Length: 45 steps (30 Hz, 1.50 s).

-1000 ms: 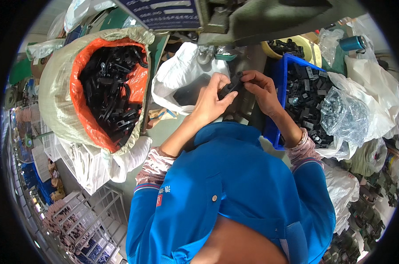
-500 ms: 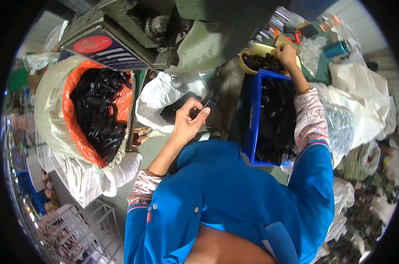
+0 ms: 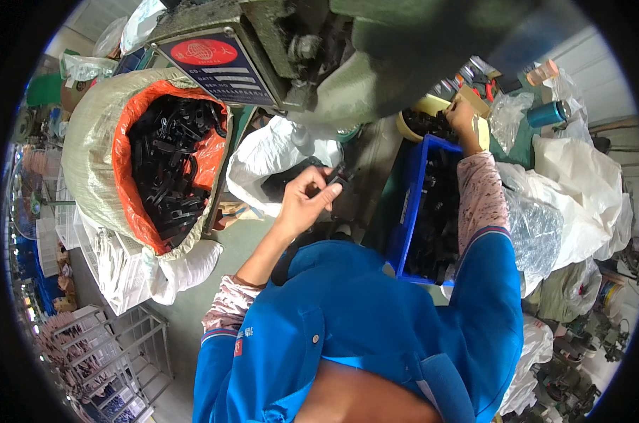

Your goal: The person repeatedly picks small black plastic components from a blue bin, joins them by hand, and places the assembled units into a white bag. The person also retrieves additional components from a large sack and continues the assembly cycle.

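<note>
Between the thumb and fingers of my left hand point(image 3: 308, 200) is a small black plastic part point(image 3: 339, 178), held over the machine's work area. Just left of that hand lies a white bag point(image 3: 252, 158) with dark contents. My right hand point(image 3: 464, 121) is at the right side of a yellow tub point(image 3: 402, 128) of small dark parts point(image 3: 426, 124). Its fingers are curled downward, and whatever they hold is hidden. Below that wrist stands a blue bin point(image 3: 408, 218) filled with black parts point(image 3: 435, 211).
A green machine point(image 3: 361, 77) with a dark nameplate point(image 3: 217, 67) overhangs the work area. At left, a large woven sack point(image 3: 87, 148) with an orange liner point(image 3: 124, 155) holds many black parts. A blue cylinder point(image 3: 547, 114) and clear plastic bags point(image 3: 534, 211) sit at right.
The view has shifted, so most things appear lower. My left hand still pinches the black part, which is turned slightly. My right hand stays at the yellow tub, its fingers more curled.
</note>
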Each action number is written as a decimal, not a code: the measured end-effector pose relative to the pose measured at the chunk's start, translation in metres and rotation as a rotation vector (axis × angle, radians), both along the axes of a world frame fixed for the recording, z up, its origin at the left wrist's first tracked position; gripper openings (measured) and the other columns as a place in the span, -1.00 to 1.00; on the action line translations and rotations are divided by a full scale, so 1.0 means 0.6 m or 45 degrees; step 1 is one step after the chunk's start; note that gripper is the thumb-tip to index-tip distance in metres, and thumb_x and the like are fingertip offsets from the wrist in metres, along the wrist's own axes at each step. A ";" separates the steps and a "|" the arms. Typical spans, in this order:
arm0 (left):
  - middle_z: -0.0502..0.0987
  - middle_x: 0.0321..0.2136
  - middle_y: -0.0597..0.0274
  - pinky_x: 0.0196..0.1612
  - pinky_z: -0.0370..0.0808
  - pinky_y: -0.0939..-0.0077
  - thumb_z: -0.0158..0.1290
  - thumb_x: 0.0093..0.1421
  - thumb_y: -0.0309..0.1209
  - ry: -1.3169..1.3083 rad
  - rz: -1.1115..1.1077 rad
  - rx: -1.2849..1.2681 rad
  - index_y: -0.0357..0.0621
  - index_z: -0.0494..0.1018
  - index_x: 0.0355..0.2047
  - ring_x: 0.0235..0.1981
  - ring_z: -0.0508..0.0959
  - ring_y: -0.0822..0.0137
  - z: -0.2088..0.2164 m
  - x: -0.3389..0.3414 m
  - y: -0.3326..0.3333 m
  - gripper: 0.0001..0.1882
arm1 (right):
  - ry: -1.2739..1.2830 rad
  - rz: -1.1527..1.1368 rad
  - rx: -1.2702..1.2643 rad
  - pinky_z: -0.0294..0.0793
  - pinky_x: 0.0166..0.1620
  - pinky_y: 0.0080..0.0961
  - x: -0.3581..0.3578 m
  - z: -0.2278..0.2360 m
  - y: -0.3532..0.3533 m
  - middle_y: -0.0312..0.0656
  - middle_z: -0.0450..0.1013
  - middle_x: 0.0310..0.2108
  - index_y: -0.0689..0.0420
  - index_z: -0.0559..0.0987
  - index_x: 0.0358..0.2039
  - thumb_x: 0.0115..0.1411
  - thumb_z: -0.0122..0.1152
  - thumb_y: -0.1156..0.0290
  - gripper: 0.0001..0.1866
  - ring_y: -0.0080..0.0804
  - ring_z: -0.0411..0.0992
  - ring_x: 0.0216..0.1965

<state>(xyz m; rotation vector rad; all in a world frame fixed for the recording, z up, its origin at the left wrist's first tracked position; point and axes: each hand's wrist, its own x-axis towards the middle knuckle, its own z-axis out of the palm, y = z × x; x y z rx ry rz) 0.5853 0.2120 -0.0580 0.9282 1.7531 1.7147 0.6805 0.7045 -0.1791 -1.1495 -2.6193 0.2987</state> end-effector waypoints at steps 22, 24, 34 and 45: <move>0.63 -0.14 0.00 -0.14 0.44 0.59 0.24 0.08 -0.62 0.010 -0.126 0.151 -0.26 0.29 -0.58 -0.18 0.54 0.48 -0.012 -0.074 0.008 -0.71 | 1.031 0.120 -1.603 0.56 -0.38 -0.59 0.072 0.267 -0.409 -0.23 0.55 -0.24 0.23 0.54 -0.02 0.37 0.06 0.38 -0.74 -0.52 0.54 -0.40; 0.62 -0.12 0.00 -0.16 0.46 0.57 0.24 0.08 -0.60 0.078 -0.161 0.181 -0.26 0.29 -0.56 -0.20 0.56 0.46 -0.010 -0.088 0.002 -0.72 | 1.142 0.165 -1.786 0.60 -0.32 -0.56 0.056 0.257 -0.473 -0.20 0.55 -0.23 0.25 0.52 0.02 0.37 0.08 0.39 -0.71 -0.48 0.56 -0.36; 0.58 -0.04 -0.05 -0.14 0.51 0.46 0.23 0.08 -0.58 0.196 -0.209 0.046 -0.26 0.24 -0.53 -0.14 0.62 0.22 -0.001 -0.141 -0.068 -0.68 | 0.967 0.408 -1.520 0.63 -0.15 -0.49 -0.024 0.247 -0.597 -0.07 0.57 -0.24 0.34 0.51 -0.01 0.28 0.19 0.52 -0.71 -0.43 0.57 -0.24; 0.61 -0.15 0.01 -0.24 0.54 0.39 0.21 0.08 -0.48 0.465 -0.265 -0.119 -0.20 0.55 -0.15 -0.29 0.63 0.05 0.034 -0.206 -0.085 -0.71 | 0.899 0.394 -1.291 0.64 -0.15 -0.49 -0.087 0.255 -0.628 -0.05 0.56 -0.27 0.41 0.53 -0.04 0.27 0.18 0.58 -0.74 -0.39 0.59 -0.25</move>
